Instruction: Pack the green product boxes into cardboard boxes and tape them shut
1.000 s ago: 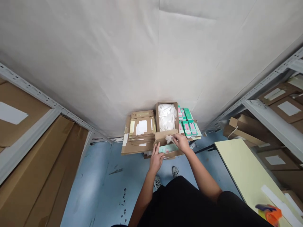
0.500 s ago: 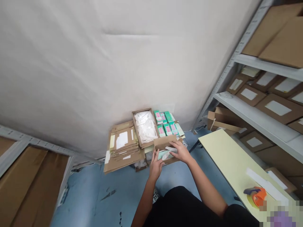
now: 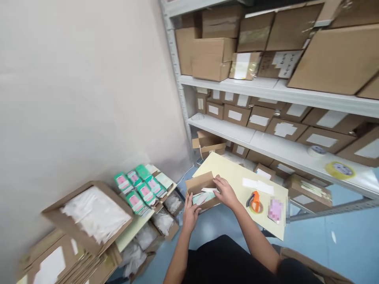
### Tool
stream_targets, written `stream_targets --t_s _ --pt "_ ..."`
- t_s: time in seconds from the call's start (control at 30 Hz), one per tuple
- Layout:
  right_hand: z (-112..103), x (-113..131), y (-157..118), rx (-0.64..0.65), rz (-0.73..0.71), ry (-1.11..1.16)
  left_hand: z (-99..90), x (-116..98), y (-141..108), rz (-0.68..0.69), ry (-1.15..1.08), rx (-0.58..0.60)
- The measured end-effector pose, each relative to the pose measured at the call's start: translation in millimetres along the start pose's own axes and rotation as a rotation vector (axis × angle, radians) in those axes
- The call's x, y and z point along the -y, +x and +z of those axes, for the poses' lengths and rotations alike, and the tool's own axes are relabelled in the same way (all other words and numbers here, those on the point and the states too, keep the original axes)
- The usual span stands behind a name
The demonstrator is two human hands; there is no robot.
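Note:
A small open cardboard box (image 3: 201, 182) is held between both hands at the near left edge of a pale yellow table. Inside it lie a light green item (image 3: 208, 194) and white paper pieces. My left hand (image 3: 191, 213) grips the box's left side with bent fingers. On the right side, my right hand (image 3: 226, 192) has its fingers over the box rim, close to the white paper. An orange tape dispenser (image 3: 256, 202) lies on the table to the right of my right hand.
Metal shelves (image 3: 225, 128) with cardboard boxes stand behind the table (image 3: 231, 169). At left, another table holds green-and-pink boxes (image 3: 145, 191), a carton of white packets (image 3: 96, 211) and flattened cardboard (image 3: 56, 260). Tape rolls (image 3: 340, 170) lie on a shelf.
The view has swung right. Both hands have carried the open box from the table with the green boxes over to the pale yellow table.

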State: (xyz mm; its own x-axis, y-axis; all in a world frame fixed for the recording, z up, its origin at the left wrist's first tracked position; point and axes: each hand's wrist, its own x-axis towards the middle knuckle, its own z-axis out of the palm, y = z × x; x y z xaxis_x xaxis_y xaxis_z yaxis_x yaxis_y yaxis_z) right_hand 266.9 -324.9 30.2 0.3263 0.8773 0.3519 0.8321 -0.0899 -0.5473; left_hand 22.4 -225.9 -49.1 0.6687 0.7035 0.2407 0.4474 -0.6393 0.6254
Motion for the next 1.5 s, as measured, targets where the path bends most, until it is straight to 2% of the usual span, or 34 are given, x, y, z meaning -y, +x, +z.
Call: stream_targets --t_s 0.13,0.3,0.4,0.53,0.7,0.8,0.9,0.97,1.03,1.1,1.17,1.2,1.27,1.37,1.43,1.5 --pt "-25 -46 -19 -0.080 0.153 -0.061 33.3 -23 44 0.119 -0.042 0.123" --pt "-33 -77 -34 -0.156 0.342 -0.142 67.9 -30 94 0.206 -0.070 0.247" --pt "-37 -90 -34 -0.170 0.447 -0.170 88.8 -24 130 0.249 -0.092 0.335" --pt "-38 -103 -16 -0.177 0.583 -0.195 113.6 -11 191 0.347 -0.128 0.466" --pt "-21 -117 12 -0.116 0.700 -0.197 154.3 4 269 0.450 -0.147 0.675" --pt "-6 -124 17 -0.091 0.811 -0.215 177.7 17 297 0.421 -0.115 0.769" --pt "9 -128 14 -0.088 0.929 -0.225 187.2 40 306 0.394 -0.137 0.800" --pt "18 -130 12 -0.100 0.980 -0.209 186.4 59 306 0.352 -0.198 0.759" --pt "26 -132 11 -0.115 0.994 -0.180 183.4 76 304 0.194 -0.258 0.673" --pt "34 -135 9 -0.131 0.986 -0.157 181.5 90 302 -0.049 -0.300 0.638" --pt "40 -137 7 -0.159 0.992 -0.155 181.4 96 301 -0.207 -0.352 0.706" --pt "44 -138 5 -0.178 1.007 -0.159 181.9 97 302 -0.224 -0.391 0.760" --pt "50 -140 -1 -0.227 1.052 -0.170 182.4 93 304 -0.163 -0.482 0.820" --pt "60 -141 -13 -0.294 1.154 -0.165 180.9 81 307 0.061 -0.537 0.865" --pt "67 -141 -22 -0.304 1.235 -0.142 179.2 75 308 0.244 -0.447 0.950" --pt "75 -142 -28 -0.306 1.296 -0.118 178.4 73 307 0.361 -0.311 1.018"
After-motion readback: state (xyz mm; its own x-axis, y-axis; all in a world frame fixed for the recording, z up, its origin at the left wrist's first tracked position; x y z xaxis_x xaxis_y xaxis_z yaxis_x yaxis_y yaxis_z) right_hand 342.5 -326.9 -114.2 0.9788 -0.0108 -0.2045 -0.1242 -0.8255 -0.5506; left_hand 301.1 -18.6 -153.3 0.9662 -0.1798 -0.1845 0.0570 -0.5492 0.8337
